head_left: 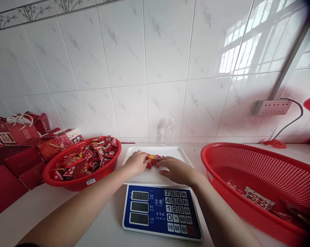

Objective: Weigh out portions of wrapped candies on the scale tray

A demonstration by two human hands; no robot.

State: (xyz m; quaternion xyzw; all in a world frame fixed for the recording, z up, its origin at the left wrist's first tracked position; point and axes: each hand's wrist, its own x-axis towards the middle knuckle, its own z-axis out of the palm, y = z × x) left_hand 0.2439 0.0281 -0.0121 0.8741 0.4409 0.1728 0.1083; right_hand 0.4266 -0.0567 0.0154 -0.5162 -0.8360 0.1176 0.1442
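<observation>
A digital scale with a blue keypad front [161, 211] and a white weighing tray [170, 152] stands in front of me. A small pile of red-wrapped candies [152, 159] lies on the tray. My left hand [136, 162] and my right hand [175, 169] rest on the tray on either side of the pile, fingers curled around the candies and touching them. Part of the pile is hidden under my fingers.
A red round basket [67, 180] full of red candies sits to the left. Red gift boxes and bags [18, 144] are stacked at the far left. A large red perforated basket [260, 164] with a few packets stands on the right. A tiled wall carries a socket [273, 107].
</observation>
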